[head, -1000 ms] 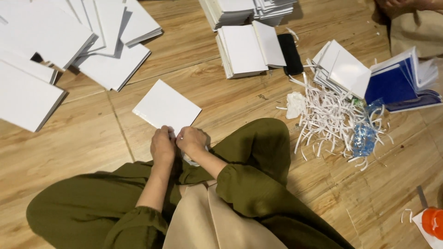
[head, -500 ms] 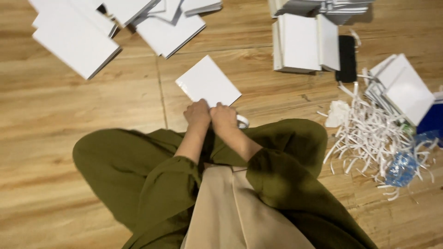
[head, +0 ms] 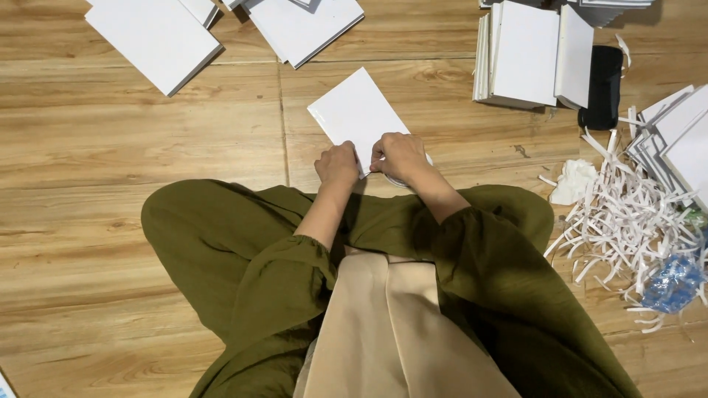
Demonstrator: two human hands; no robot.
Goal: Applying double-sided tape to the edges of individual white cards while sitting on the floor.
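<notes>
I see my left hand (head: 338,163) and right hand (head: 399,156) side by side, both pinching the near edge of a flat white card (head: 355,112); it stretches away from the fingers, smooth and rectangular, on the glossy wood-plank floor (head: 110,147). Shredded paper strips (head: 627,221) lie right.

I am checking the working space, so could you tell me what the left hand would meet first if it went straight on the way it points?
The left hand already touches the white card; beyond it lies bare wooden floor, then probably the white stack.
</notes>
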